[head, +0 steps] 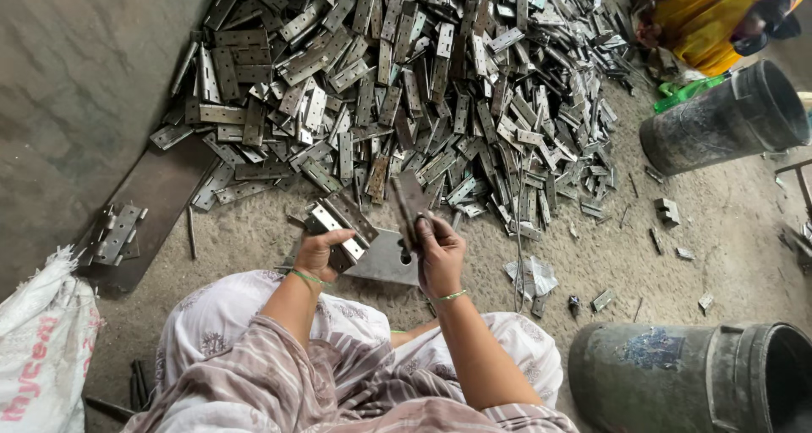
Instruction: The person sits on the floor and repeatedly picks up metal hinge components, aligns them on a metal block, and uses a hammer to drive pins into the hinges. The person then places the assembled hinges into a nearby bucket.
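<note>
Seated on the floor [677, 230], I hold two pieces of hinge stock above my lap. My left hand [320, 251] is closed around a flat steel hinge [340, 224], fingers wrapped over its lower end; my right hand [438, 251] grips a darker hinge leaf [408, 203] upright by its bottom edge. Both parts appear rigid, fairly heavy for their bulk, smooth-faced and probably sharp along the cut edges, so I judge the safest hold to be across the flat faces, clear of the knuckles. The hinge pile [406, 86] lies just beyond; a dark bucket [677, 382] stands at right.
</note>
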Demonstrator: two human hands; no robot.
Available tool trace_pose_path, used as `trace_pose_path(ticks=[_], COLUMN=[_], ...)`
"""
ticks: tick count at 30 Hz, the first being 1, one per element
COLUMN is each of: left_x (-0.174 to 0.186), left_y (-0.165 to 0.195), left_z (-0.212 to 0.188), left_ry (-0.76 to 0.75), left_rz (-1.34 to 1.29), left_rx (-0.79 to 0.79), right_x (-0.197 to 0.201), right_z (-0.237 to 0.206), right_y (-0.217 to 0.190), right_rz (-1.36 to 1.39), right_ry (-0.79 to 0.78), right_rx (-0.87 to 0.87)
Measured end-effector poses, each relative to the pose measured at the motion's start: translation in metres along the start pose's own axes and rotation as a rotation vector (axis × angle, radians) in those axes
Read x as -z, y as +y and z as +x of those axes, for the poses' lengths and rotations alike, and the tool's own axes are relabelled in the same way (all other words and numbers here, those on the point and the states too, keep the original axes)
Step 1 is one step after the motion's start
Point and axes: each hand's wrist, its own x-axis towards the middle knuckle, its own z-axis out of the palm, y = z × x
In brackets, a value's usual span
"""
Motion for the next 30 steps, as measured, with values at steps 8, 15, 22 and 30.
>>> trace_pose_path(ticks=[8, 15, 22, 30], left_x=[0.002, -0.016, -0.023, -0.031], left_y=[-0.006, -0.004, -0.014, -0.015], left_z=[0.012, 0.047, 0.137, 0.262], left_ry=[-0.207, -0.363, -0.07, 0.018], left_rz=[-0.105, -0.251, -0.051, -0.126], left_rx=[-0.021, -0.038, 0.095, 0.08], right_x=[-0.019, -0.033, 0.095, 0.246], right_z=[0.015, 0.015, 0.166, 0.416], right_y=[0.016, -0.01, 0.062, 0.143], right_rz=[0.174, -1.374, -0.906, -1.511], right_ry=[-0.014, -0.67, -0.349, 0.181], right_rx=[-0.237, 0.756, 0.459, -0.018])
